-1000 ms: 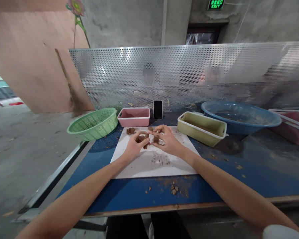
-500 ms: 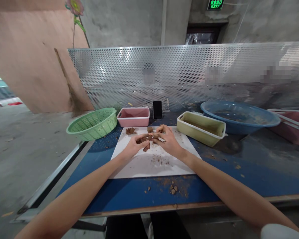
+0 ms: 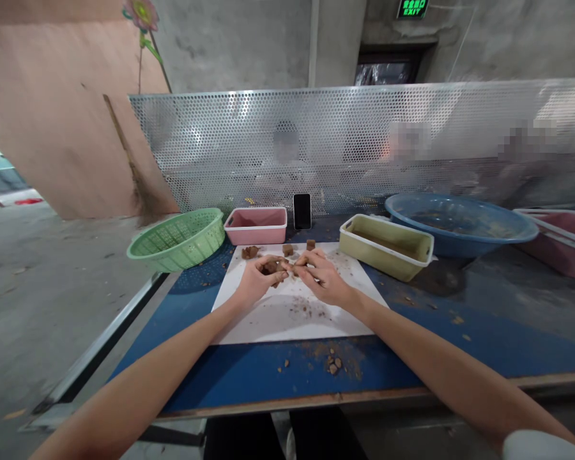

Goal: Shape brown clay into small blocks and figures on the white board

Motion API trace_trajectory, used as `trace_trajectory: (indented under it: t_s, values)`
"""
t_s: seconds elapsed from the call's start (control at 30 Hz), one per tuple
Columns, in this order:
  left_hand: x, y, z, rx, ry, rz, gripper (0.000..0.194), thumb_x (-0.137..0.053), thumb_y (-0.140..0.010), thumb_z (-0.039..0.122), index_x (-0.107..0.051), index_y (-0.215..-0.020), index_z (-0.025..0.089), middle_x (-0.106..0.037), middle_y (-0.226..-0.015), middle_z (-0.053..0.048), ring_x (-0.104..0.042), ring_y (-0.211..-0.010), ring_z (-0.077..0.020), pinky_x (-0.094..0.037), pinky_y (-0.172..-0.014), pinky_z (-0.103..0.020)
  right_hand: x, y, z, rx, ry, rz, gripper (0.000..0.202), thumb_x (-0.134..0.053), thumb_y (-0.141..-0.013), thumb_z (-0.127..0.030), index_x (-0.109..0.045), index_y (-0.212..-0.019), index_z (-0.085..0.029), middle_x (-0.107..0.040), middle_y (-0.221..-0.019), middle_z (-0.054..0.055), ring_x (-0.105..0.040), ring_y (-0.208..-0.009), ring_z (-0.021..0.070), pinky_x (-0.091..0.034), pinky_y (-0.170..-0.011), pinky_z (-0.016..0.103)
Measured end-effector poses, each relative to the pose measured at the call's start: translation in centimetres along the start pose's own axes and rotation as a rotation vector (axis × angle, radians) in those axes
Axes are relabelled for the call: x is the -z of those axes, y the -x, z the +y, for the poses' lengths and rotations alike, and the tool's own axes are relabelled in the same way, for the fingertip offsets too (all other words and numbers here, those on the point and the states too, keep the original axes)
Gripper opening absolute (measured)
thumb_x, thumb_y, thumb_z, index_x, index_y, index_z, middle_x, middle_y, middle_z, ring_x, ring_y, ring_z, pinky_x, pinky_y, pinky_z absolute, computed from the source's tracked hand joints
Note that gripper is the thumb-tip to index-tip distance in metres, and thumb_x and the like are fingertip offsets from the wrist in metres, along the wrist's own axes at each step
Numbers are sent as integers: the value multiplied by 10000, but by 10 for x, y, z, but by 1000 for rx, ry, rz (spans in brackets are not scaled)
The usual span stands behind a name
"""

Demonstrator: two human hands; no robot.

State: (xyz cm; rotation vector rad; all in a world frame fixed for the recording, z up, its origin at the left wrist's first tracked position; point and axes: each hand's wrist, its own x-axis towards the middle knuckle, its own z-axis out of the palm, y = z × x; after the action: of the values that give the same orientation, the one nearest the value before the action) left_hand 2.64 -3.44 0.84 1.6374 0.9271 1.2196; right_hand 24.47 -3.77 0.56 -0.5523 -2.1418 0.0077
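My left hand (image 3: 257, 278) is closed around a brown clay lump (image 3: 270, 268) over the white board (image 3: 259, 324). Close beside it, my right hand (image 3: 322, 278) has its fingers bent together at the lump's right side; what they pinch is too small to make out. Behind my hands on the board lie a crumbly brown clump (image 3: 250, 252) and two small brown blocks, one in the middle (image 3: 287, 250) and one to its right (image 3: 310, 245). Brown crumbs dot the board in front of my hands.
Behind the board stand a green basket (image 3: 177, 239), a pink bin (image 3: 255, 234), a phone (image 3: 302, 211), a yellow-green bin (image 3: 383, 255) and a blue basin (image 3: 464, 239). A perforated metal screen (image 3: 211, 140) rises behind them. Brown bits (image 3: 334, 365) lie near the front edge.
My right hand's fingers have drawn closer together and slightly down, uncovering the right-hand block. My left hand has curled further around the lump.
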Motion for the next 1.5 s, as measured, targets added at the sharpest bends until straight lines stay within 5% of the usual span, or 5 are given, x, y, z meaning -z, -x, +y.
trace_trajectory:
  t_s: [0.23, 0.6, 0.73, 0.9, 1.5]
  values:
    - [-1, -1, -1, -27, -55, 29, 372, -898, -689, 434, -752, -900, 165, -620, -628, 17, -499, -510, -99, -411, -501, -242, 4, -5, -7, 37, 4, -28, 397, -383, -1114, -287, -772, -1040, -254, -670, -935, 73, -595, -931, 223, -433, -894, 439]
    - [-3, 3, -5, -98, -131, 40, 308, -893, -728, 394, -767, -889, 164, -636, -647, 12, -506, -549, -102, -407, -527, -238, 6, -7, -7, -15, 93, 11, 340, -447, -1089, -275, -768, -976, -258, -645, -952, 75, -535, -944, 236, -417, -864, 444]
    - [-2, 3, -6, -110, -145, 40, 306, -890, -734, 392, -771, -897, 162, -678, -699, -12, -536, -576, -115, -421, -545, -250, 5, -7, -7, 83, 26, 7, 364, -464, -1075, -246, -744, -843, -230, -627, -933, 76, -527, -919, 223, -438, -857, 433]
    - [-3, 3, -5, -133, -181, 54, 323, -906, -713, 390, -764, -889, 159, -635, -649, 15, -517, -578, -112, -409, -562, -248, 3, -7, -4, 11, -1, 78, 321, -476, -1079, -236, -751, -914, -224, -607, -968, 86, -520, -957, 227, -466, -896, 438]
    - [1, 1, -11, -153, -228, 42, 288, -866, -757, 377, -780, -918, 154, -727, -762, -28, -583, -656, -130, -450, -615, -256, 3, -6, 2, 202, 135, -12, 188, -540, -1008, -151, -717, -957, -189, -585, -970, 98, -545, -925, 221, -516, -833, 377]
